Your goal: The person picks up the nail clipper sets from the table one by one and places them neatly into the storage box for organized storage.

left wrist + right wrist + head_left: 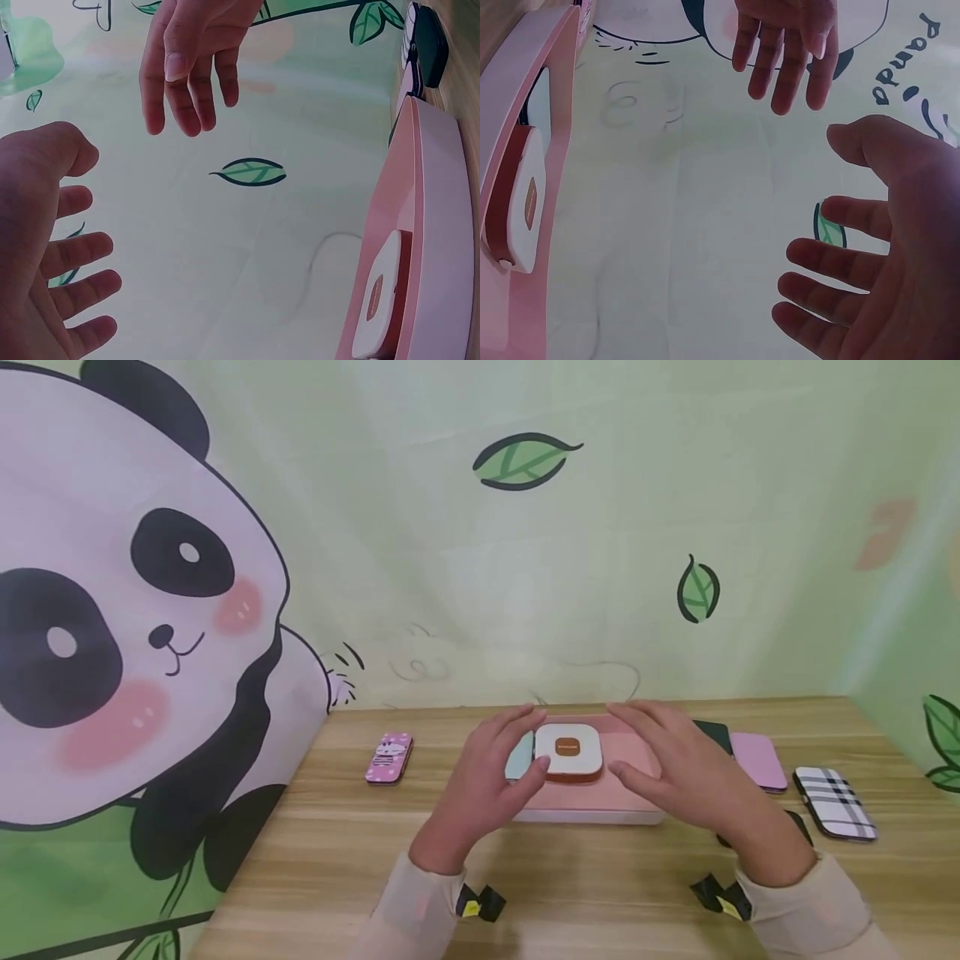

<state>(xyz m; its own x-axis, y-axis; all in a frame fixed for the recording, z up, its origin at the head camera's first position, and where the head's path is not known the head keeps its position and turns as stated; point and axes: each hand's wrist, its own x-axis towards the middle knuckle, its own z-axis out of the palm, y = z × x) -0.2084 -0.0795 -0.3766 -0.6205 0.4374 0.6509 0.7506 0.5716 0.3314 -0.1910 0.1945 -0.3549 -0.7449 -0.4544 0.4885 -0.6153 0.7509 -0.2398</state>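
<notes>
My left hand (483,777) and right hand (682,768) hover over a shallow pink box (592,817), palms turned toward each other, holding nothing. Both wrist views show the fingers spread and relaxed, well apart from the box. Inside the box lies a white, rounded-square case (551,760) with a brown side and a brown label on its top; it shows between the two hands. Beside it in the box is a pale blue flat case (538,109), partly covered by my left hand in the head view.
A pink cat-patterned case (389,758) lies on the wooden table at left. To the right lie a dark green case (716,735), a plain pink case (757,760), a plaid case (836,802) and a black item (799,827) partly behind my right wrist. A panda-printed cloth hangs behind.
</notes>
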